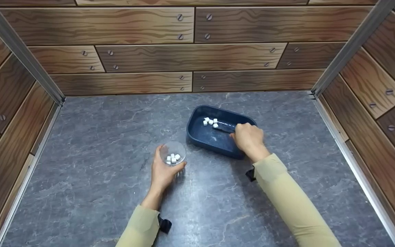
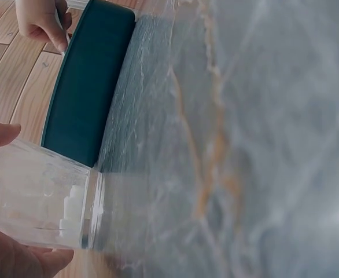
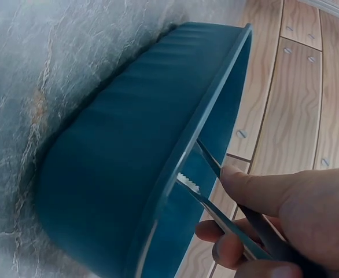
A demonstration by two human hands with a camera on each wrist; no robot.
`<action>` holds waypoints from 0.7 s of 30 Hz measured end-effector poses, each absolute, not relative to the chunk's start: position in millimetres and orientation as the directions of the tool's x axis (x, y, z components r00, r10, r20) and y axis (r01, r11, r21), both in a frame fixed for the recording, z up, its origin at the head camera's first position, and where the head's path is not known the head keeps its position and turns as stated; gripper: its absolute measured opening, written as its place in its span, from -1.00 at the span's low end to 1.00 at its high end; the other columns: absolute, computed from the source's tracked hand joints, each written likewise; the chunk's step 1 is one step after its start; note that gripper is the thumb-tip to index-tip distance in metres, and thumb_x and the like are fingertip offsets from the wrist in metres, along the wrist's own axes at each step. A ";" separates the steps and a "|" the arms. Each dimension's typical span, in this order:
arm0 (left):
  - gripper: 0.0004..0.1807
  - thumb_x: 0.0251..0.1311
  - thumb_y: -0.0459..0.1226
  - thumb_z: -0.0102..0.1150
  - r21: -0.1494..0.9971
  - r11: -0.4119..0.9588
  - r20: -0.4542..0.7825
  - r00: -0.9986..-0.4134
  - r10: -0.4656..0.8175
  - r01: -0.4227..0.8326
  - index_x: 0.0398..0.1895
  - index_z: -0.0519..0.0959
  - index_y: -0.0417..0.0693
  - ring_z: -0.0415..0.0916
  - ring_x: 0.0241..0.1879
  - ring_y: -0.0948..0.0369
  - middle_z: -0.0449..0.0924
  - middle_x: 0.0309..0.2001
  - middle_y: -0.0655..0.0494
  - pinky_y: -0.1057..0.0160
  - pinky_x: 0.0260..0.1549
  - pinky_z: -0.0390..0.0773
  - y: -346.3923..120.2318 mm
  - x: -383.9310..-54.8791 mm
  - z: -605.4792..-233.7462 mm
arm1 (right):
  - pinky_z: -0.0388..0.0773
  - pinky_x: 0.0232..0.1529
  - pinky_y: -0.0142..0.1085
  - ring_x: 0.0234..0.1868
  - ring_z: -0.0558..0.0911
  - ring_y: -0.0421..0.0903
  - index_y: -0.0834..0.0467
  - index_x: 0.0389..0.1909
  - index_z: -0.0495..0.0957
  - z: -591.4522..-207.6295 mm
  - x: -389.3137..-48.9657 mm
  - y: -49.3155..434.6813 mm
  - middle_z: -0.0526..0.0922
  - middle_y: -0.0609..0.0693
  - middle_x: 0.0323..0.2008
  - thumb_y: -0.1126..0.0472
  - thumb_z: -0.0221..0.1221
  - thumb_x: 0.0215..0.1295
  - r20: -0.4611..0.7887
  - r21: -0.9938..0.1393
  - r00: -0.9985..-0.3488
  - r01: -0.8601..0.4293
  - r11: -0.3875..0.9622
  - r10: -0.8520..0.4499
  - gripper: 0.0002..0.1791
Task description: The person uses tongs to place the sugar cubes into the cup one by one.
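My left hand (image 1: 161, 175) holds a clear cup (image 1: 172, 148) on the floor, thumb and fingers around its sides. Several small white cubes (image 1: 173, 159) lie at the cup's bottom. To the right of the cup sits a dark blue basin (image 1: 214, 148), with several more white cubes (image 1: 211, 121) near its left end. My right hand (image 1: 250, 139) grips dark tweezers (image 3: 218, 215) over the basin's right side. Their tips reach down inside, beside the cubes in the head view; the right wrist view shows the two arms apart and a serrated tip, the far ends hidden by the basin wall.
A grey marbled surface (image 1: 98, 164) lies under everything. Wood-patterned panels (image 1: 142, 56) enclose it at the back and both sides, with metal strips (image 1: 351, 168) along the edges.
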State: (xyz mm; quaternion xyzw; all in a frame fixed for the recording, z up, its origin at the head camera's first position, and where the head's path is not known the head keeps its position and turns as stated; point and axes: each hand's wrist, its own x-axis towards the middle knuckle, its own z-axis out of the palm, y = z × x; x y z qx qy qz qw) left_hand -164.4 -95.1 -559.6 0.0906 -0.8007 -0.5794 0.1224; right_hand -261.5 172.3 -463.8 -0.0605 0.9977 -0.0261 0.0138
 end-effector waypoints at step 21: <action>0.10 -0.28 -0.20 0.61 0.951 0.308 0.096 -0.962 -0.255 0.014 0.37 0.18 -0.32 0.36 0.21 -0.15 0.39 0.23 -0.34 -0.05 0.23 0.32 -97.7 -163.7 -557.5 | 0.61 -0.41 0.11 -0.34 0.67 0.25 0.27 -0.26 0.70 -466.8 -270.0 162.6 0.70 0.25 -0.31 0.03 0.21 0.32 -0.070 -0.040 -0.993 -0.095 0.995 -0.097 -0.65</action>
